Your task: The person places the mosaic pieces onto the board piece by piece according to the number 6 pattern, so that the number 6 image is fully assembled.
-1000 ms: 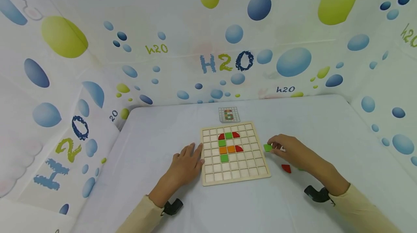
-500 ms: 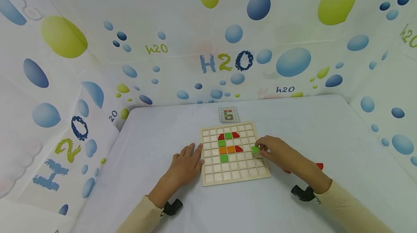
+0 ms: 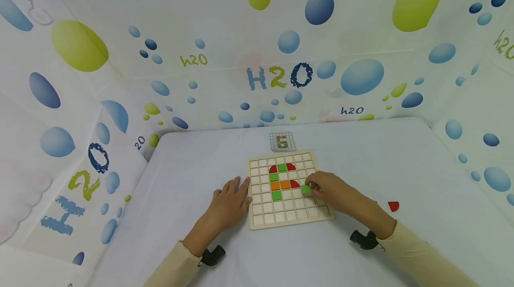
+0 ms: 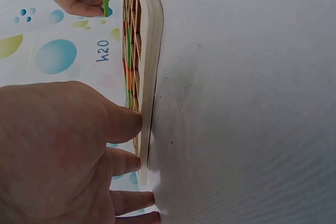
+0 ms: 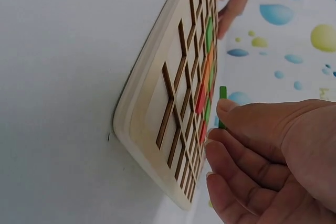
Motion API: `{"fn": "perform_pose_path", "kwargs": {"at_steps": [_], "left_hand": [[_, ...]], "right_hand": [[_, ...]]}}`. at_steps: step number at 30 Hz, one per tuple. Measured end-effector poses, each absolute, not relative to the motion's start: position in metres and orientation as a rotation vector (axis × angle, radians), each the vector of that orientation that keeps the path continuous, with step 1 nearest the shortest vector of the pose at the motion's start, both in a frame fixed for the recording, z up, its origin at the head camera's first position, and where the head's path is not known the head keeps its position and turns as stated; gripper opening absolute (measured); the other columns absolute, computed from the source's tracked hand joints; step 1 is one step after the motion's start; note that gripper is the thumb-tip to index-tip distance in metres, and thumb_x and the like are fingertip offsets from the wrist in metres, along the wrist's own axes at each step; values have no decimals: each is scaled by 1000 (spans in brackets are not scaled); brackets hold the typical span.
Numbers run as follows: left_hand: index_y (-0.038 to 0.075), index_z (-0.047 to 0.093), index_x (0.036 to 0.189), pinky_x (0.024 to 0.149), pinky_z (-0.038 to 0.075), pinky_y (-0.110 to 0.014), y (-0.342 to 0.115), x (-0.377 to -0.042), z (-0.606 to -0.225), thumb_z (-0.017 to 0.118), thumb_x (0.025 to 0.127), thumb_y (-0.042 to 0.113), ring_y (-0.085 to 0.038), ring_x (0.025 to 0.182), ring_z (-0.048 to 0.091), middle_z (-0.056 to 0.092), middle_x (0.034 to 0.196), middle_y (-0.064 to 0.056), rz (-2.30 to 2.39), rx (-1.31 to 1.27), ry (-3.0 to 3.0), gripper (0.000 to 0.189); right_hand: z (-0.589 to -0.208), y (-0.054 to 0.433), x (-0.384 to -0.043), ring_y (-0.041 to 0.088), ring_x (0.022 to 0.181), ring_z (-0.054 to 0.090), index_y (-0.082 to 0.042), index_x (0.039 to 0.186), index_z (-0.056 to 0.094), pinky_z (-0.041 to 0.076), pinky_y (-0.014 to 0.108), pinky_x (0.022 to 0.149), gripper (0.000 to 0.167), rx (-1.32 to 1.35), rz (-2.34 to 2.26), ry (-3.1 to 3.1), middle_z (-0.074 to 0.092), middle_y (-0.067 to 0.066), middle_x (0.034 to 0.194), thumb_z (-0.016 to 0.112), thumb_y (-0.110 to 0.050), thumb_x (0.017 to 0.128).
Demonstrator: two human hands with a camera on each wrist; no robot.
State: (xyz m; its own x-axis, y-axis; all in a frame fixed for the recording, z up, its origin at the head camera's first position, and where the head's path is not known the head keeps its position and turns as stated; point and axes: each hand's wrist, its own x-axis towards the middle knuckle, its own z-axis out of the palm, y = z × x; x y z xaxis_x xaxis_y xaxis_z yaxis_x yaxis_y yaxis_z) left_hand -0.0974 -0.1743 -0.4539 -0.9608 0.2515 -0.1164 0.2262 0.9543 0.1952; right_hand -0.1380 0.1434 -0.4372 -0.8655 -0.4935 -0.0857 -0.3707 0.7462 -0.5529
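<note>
A wooden grid board (image 3: 291,221) lies on the white table, with green and orange square tiles and red quarter-round tiles set in some cells. My right hand (image 3: 335,191) pinches a green square tile (image 3: 305,189) between thumb and fingers, over the right part of the board. In the right wrist view the green tile (image 5: 222,94) stands on edge in the pinch, raised above the grid. My left hand (image 3: 229,204) rests at the board's left edge with fingers spread; in the left wrist view its thumb (image 4: 125,124) touches the wooden rim.
Behind the board lies a small pattern card (image 3: 282,141) showing a coloured figure on a grid. A loose red quarter-round tile (image 3: 394,206) lies right of the right forearm, which may hide other tiles. A patterned curtain (image 3: 225,90) rises behind the table.
My right hand has carried the green tile leftward from the table beside the board to above its right-hand cells. My left hand and the board have stayed put.
</note>
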Motion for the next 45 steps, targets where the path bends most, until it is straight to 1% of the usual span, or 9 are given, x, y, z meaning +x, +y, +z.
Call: {"fn": "perform_pose_path", "kwargs": {"at_steps": [8, 17, 27, 33, 42, 45], "left_hand": [[9, 41, 163, 107, 41, -68, -174, -97, -454, 53, 111, 35, -43, 149, 41, 39, 163, -24, 254, 368, 2973, 59], [10, 40, 163, 108, 40, -67, -175, -98, -455, 51, 111, 35, -43, 150, 39, 38, 164, -24, 269, 365, 2962, 59], [11, 39, 164, 110, 38, -68, -174, -98, -455, 51, 111, 36, -43, 151, 38, 37, 165, -23, 280, 350, 2954, 60], [10, 38, 164, 110, 38, -67, -174, -98, -455, 51, 111, 36, -43, 151, 38, 37, 165, -23, 278, 358, 2958, 60], [10, 39, 164, 109, 38, -68, -176, -98, -456, 52, 111, 37, -44, 151, 38, 37, 165, -24, 299, 366, 2966, 61], [11, 38, 164, 110, 38, -68, -176, -98, -459, 50, 111, 39, -44, 152, 38, 37, 166, -23, 291, 366, 2974, 61]], "right_hand": [[-440, 131, -137, 13, 85, 54, -6, 116, 72, 52, 31, 79, 20, -713, -759, 2723, 62, -4, 90, 76, -8, 97], [-442, 123, -133, 15, 84, 52, -6, 116, 73, 49, 32, 76, 22, -666, -687, 2734, 58, -4, 86, 79, -13, 96], [-444, 118, -132, 15, 86, 53, -7, 116, 72, 52, 33, 79, 22, -656, -625, 2787, 61, -4, 91, 79, -14, 96], [-445, 115, -132, 15, 88, 55, -7, 117, 72, 55, 35, 86, 23, -649, -596, 2803, 64, -3, 96, 80, -14, 96], [-443, 111, -132, 13, 87, 55, -8, 117, 73, 55, 34, 85, 24, -646, -576, 2797, 64, -4, 94, 80, -16, 95], [-446, 110, -132, 12, 86, 55, -9, 117, 73, 55, 33, 85, 25, -659, -568, 2810, 64, -5, 94, 81, -18, 95]]}}
